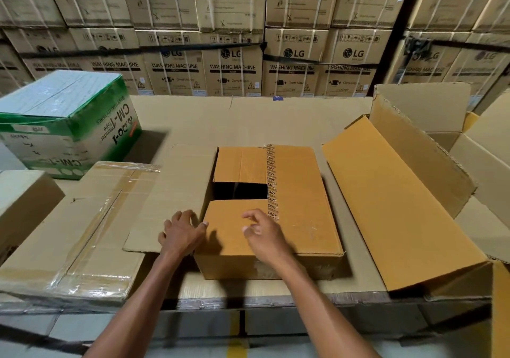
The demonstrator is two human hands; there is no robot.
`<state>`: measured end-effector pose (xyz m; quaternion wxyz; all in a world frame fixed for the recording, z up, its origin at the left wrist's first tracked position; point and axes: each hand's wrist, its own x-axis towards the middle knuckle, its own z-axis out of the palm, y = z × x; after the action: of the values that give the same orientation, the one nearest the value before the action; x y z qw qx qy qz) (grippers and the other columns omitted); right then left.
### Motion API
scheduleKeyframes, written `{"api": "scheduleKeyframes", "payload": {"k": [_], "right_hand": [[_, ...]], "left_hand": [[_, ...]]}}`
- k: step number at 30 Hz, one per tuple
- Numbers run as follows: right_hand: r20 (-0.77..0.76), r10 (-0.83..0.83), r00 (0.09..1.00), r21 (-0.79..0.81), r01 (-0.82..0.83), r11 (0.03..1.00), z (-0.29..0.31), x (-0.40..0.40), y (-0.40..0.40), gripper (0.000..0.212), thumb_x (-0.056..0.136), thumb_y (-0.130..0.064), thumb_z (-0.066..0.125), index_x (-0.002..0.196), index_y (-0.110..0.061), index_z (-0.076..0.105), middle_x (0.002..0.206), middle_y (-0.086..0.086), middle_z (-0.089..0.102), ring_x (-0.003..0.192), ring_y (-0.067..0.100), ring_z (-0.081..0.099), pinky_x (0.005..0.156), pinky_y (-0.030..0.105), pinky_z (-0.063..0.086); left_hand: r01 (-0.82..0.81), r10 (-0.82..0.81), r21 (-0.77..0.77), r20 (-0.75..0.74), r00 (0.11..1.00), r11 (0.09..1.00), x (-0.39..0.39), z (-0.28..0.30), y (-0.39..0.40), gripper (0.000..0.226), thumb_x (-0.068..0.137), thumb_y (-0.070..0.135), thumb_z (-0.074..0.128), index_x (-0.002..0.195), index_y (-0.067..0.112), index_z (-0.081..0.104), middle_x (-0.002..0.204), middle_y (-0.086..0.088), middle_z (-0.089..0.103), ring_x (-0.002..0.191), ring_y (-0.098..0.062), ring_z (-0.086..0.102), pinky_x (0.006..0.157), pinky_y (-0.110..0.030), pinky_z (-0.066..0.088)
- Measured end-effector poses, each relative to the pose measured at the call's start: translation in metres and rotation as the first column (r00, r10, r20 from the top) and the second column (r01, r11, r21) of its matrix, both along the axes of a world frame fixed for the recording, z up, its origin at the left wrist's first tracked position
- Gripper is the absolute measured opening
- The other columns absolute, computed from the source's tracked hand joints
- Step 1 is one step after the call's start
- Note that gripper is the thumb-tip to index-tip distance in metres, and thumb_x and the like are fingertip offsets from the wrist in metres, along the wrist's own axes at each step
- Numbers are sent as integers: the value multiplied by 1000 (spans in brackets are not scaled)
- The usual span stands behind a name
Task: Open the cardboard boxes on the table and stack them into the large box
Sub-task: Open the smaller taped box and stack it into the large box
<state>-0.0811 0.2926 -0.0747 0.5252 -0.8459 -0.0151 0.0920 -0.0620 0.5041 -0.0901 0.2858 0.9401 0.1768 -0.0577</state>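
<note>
1. Right now one small cardboard box [289,214] sits in the middle of the cardboard-covered table [248,117], and everything else is placed around it.
2. Its top is half open: one long flap [168,195] is folded out flat to the left, two short inner flaps lie down with a dark gap between them, and one long flap on the right is closed, edged with a strip of printed tape [271,181].
3. Two bare hands are at the box's near end. The left hand [180,232] lies with fingers spread on the folded-out flap, its thumb touching the box's left edge.
4. The right hand [262,233] hovers over the near inner flap, fingers loosely curled and holding nothing.
5. To the right of the box lies one large open box [400,200], tipped, its flaps spread.
6. To the left lies one flat box wrapped in clear tape [82,225].
7. Behind that stands one green-and-white tape carton [69,120]; a plain carton's corner [22,203] shows further left.
8. Beyond the table, stacked washing machine cartons [234,62] fill the wall, too many to count.
</note>
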Motion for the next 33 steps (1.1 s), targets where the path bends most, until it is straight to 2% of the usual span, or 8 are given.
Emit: {"api": "scheduleKeyframes", "payload": {"k": [4, 9, 13, 15, 19, 22, 28, 33], "right_hand": [[-210, 51, 976, -147, -83, 986, -7, 5, 35, 41, 96, -49, 50, 133, -32, 48, 140, -1, 51, 123, 22, 51, 100, 38, 43], [-245, 14, 969, -326, -96, 941, -10, 14, 45, 55, 96, -56, 44, 143, -29, 41, 165, 15, 7, 152, 37, 2, 122, 54, 13], [-148, 78, 986, -177, -104, 979, 7, 12, 52, 45, 96, -52, 49, 138, -37, 43, 152, -1, 41, 128, 22, 47, 94, 39, 47], [-191, 85, 978, -120, -109, 987, 10, 10, 62, 48, 94, -55, 49, 138, -36, 43, 144, -2, 47, 117, 18, 51, 75, 25, 46], [-282, -53, 958, -318, -41, 947, 2, 20, 61, 81, 79, -78, 38, 146, -33, 32, 163, 11, 14, 148, 37, 19, 111, 60, 30], [-318, -139, 938, -307, 37, 951, 0, 27, 45, 86, 83, -75, 41, 152, -26, 26, 165, 15, -8, 151, 40, 2, 118, 61, 19], [72, -153, 986, -355, 169, 919, 38, 24, 23, 58, 93, -59, 51, 143, -31, 38, 161, 14, -29, 147, 40, -28, 121, 55, -9], [202, -271, 941, -432, 334, 838, 63, 34, -44, 61, 92, -59, 53, 145, -31, 39, 164, 12, -23, 146, 41, -28, 116, 58, -16]], "left_hand": [[22, -23, 28, 18, 1000, 999, -5, -4, -2, 43, 93, 45, 57, 129, 21, 53, 152, -9, 38, 139, -33, 32, 110, -56, 27], [29, -30, 22, 36, 999, 999, -6, -5, 1, 44, 93, 43, 58, 131, 20, 52, 154, -9, 38, 142, -33, 29, 111, -56, 26], [20, -21, 24, 53, 998, 1000, -6, -8, -2, 35, 92, 45, 57, 118, 21, 55, 146, -8, 43, 138, -33, 32, 109, -55, 28], [17, -19, 29, 60, 998, 999, -5, -9, -4, 38, 92, 47, 55, 119, 19, 54, 145, -10, 43, 138, -34, 32, 108, -55, 28], [2, -2, 14, 39, 999, 1000, -2, -5, -3, 35, 95, 46, 54, 116, 18, 56, 149, -11, 41, 142, -36, 28, 110, -56, 26], [0, 0, -6, 26, 1000, 1000, 0, -6, -1, 34, 95, 47, 54, 116, 20, 57, 150, -10, 40, 143, -36, 26, 111, -56, 25], [-4, 5, 33, -26, 1000, 999, 6, -8, -7, 51, 94, 56, 51, 132, 22, 51, 154, -13, 34, 146, -41, 20, 113, -58, 20], [53, -50, 80, -36, 998, 995, 18, -15, -15, 74, 90, 66, 50, 150, 27, 31, 158, -13, 28, 146, -41, 20, 111, -64, 22]]}}
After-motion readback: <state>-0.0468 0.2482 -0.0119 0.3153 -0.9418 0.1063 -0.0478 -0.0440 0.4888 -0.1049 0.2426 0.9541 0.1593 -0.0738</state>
